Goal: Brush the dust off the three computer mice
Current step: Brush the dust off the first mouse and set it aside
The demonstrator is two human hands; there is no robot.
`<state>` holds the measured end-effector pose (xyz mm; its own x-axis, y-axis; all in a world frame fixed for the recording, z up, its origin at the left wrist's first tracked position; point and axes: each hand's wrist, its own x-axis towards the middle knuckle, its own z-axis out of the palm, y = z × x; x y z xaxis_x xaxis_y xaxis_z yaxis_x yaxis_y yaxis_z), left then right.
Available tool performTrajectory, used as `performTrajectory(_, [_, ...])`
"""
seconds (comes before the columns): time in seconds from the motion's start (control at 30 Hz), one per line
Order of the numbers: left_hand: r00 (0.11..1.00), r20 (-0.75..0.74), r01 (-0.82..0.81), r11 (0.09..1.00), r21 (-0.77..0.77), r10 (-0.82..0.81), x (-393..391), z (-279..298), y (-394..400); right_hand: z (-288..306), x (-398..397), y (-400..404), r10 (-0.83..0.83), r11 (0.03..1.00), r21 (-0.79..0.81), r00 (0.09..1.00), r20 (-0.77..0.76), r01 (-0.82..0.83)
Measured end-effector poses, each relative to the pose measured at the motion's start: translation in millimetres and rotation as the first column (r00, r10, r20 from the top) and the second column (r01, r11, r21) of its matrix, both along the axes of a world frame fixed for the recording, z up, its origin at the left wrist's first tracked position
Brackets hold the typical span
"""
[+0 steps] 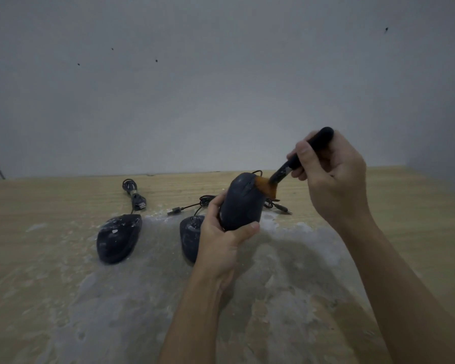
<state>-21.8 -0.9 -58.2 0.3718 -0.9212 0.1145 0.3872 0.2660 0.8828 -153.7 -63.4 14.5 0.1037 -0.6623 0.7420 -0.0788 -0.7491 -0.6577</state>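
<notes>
Mouse in hand [241,203] is held lifted off the desk [50,258], nose tilted up and away, long axis running from the palm toward the wall. It is clamped by the left hand [221,240], thumb across the near end, fingers wrapped round the far-left side. Brush [289,169] is pinched shut in the right hand [331,177], handle slanting up-right, orange bristles [267,187] pressed on the mouse's upper right flank near the nose. Next stroke is judged to run down that long axis toward the left thumb, so the right hand lies up-right of the target and does the travelling. Middle mouse [189,237] rests on the desk just behind the left wrist, partly hidden; left mouse [118,237] lies well apart, white-speckled, apparently not yet brushed. Cables [134,195] trail toward the wall. Dust [286,258] is smeared across the desk.
</notes>
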Motion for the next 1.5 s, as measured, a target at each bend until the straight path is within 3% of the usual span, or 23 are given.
performTrajectory(0.1, [1.0,0.002,-0.001,1.0,-0.008,0.001,4.2,-0.3,1.3,0.6,-0.1,-1.0,0.074,0.997,0.032,0.993,-0.091,-0.071])
performTrajectory(0.27, [0.998,0.059,0.013,1.0,-0.009,-0.013,-4.1,0.3,-0.8,2.1,-2.8,-3.4,-0.049,0.998,-0.048,0.997,-0.054,0.046])
performTrajectory(0.47, [1.0,-0.005,-0.019,1.0,-0.022,0.019,10.2,-1.2,-0.4,-0.9,7.9,1.0,0.141,0.99,0.043,0.987,-0.084,-0.137])
performTrajectory(0.63, [0.999,0.045,0.003,1.0,-0.014,-0.002,2.2,0.4,-1.2,0.5,4.6,-1.0,-0.028,0.998,-0.051,0.998,-0.047,0.026])
performTrajectory(0.8, [0.997,0.081,-0.01,0.999,-0.03,0.013,11.4,0.0,1.1,2.1,11.2,6.3,0.1,0.994,-0.027,0.986,-0.131,-0.104])
performTrajectory(0.87, [0.99,0.144,-0.002,1.0,-0.02,0.005,9.2,-0.8,2.3,2.4,10.3,5.6,0.052,0.997,-0.04,0.986,-0.159,-0.059])
performTrajectory(0.97, [0.977,0.211,0.024,1.0,-0.02,-0.019,4.9,-0.9,1.2,2.6,9.4,4.0,-0.05,0.996,-0.083,0.996,-0.069,0.044])
performTrajectory(1.13, [0.954,0.299,0.019,0.999,-0.027,-0.01,1.6,-5.2,-0.1,6.0,5.6,1.4,0.047,0.999,0.003,0.99,-0.131,-0.047])
performTrajectory(1.27, [0.941,0.336,0.058,0.998,-0.02,-0.048,-1.1,-3.6,0.7,6.7,0.2,-2.1,-0.061,0.998,-0.038,0.993,-0.105,0.057])
performTrajectory(1.43, [0.913,0.406,0.038,0.999,-0.007,-0.032,6.2,0.5,6.1,8.3,1.0,1.4,0.19,0.979,0.085,0.981,-0.042,-0.186])
performTrajectory(1.5, [0.892,0.45,0.035,0.999,0.009,-0.036,7.7,1.1,7.4,7.3,0.5,0.2,0.152,0.984,0.1,0.987,-0.053,-0.146])
